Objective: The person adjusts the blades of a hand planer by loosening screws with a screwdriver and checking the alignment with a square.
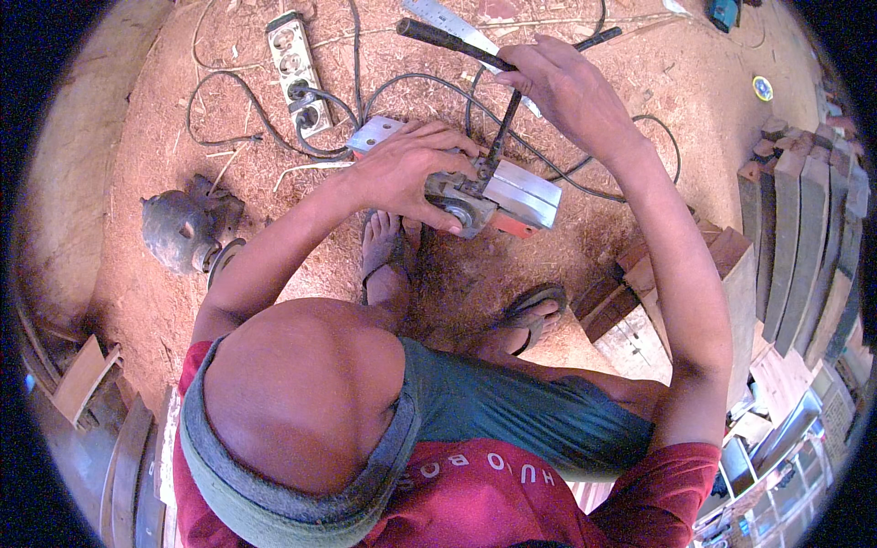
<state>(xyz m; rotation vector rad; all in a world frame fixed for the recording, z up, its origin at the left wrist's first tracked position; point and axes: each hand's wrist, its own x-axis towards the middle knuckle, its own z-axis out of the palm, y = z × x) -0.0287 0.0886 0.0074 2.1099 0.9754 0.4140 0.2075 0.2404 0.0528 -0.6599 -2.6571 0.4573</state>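
Observation:
A planer lies across in front of me with its silver sole plate (pixel 525 194) facing up and its orange-red body (pixel 514 226) showing below. My left hand (pixel 416 169) rests over its middle, fingers spread and curved around it, the thumb near a round dark metal part (pixel 464 215). In my right hand (pixel 571 91) is a three-armed socket wrench (pixel 501 142), gripped where its arms meet. One arm reaches down to the planer's middle; the other two point up-left and up-right. The exact contact at the wrench's lower tip is partly hidden by my left fingers.
A white power strip (pixel 299 73) with plugged-in black cords lies at the upper left; cords loop behind the planer. A steel ruler (pixel 448 18) lies beyond the wrench. A dark motor-like machine (pixel 183 228) sits left. Stacked timber (pixel 786 237) stands right. My feet are close below the planer.

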